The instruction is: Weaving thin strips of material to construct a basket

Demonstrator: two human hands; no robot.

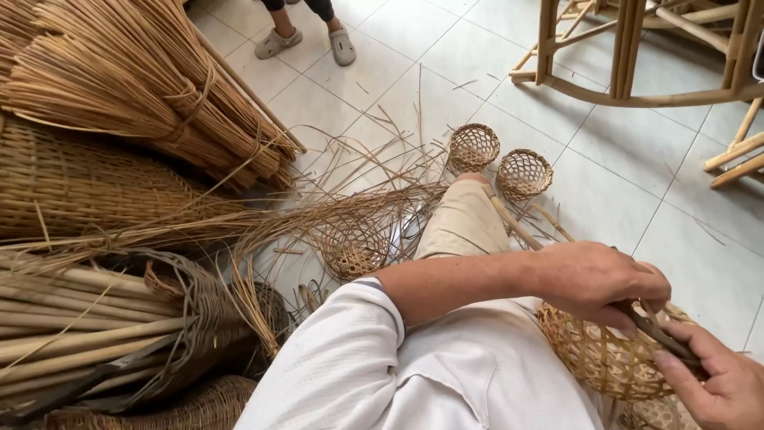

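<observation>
The left hand (601,283) and right hand (716,382) both close on a thin cane strip (664,338) over the half-woven open-lattice basket (605,358) in the seated person's lap; bent too sharply, the dry strip could snap.

Rough woven-cane basket (606,358); glossy tiled floor (637,183)
</observation>
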